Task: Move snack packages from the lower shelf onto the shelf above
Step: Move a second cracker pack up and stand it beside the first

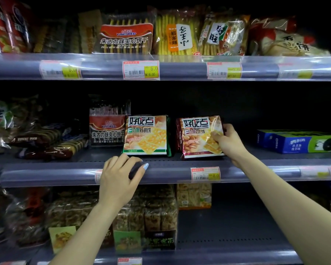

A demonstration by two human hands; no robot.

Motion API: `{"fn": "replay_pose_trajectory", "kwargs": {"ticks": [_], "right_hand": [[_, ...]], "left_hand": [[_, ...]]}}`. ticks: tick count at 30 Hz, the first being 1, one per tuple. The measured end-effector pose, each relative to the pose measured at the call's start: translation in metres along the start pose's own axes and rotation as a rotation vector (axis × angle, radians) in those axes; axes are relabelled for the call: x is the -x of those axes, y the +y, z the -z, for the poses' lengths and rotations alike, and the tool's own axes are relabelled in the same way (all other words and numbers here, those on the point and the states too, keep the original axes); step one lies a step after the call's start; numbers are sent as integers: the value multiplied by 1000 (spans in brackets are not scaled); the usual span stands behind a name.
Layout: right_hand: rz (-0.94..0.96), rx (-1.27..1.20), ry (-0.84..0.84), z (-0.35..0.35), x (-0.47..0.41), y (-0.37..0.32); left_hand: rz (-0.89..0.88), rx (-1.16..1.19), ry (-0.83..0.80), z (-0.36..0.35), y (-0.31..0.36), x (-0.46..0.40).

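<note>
The dark red, glossy plastic cracker packet (200, 137) is gripped at its right edge by the right hand (228, 140), thumb across the front and fingers tucked behind; it stands upright on the grey metal middle shelf (256, 165), tilted slightly back. Just to its left, apart by a narrow gap, a green-trimmed cracker packet of the same shape (147, 135) is seen standing on the same shelf. The left hand (118, 180) is laid over the shelf's front rail below the green packet, fingers curled loosely on the rail and holding nothing. A red-labelled clear packet of sandwich biscuits (106, 129) stands behind and left of the green one. The upper shelf (180, 70) is seen stocked with biscuit bags. A blue and green cardboard box (298, 141) lies at the right.
</note>
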State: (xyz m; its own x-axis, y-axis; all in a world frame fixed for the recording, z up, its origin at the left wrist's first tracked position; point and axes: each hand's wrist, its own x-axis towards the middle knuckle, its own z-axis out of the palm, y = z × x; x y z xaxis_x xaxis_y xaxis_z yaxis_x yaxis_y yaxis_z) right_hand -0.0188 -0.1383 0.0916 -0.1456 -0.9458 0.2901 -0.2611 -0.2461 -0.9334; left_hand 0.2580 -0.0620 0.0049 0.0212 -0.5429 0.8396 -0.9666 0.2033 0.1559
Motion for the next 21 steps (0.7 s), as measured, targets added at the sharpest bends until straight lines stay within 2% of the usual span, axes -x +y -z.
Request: {"fn": "replay_pose_trajectory", "kwargs": {"ticks": [21], "right_hand": [[-64, 217, 114, -6, -2, 0]], "left_hand": [[-11, 1, 12, -2, -3, 2]]}}
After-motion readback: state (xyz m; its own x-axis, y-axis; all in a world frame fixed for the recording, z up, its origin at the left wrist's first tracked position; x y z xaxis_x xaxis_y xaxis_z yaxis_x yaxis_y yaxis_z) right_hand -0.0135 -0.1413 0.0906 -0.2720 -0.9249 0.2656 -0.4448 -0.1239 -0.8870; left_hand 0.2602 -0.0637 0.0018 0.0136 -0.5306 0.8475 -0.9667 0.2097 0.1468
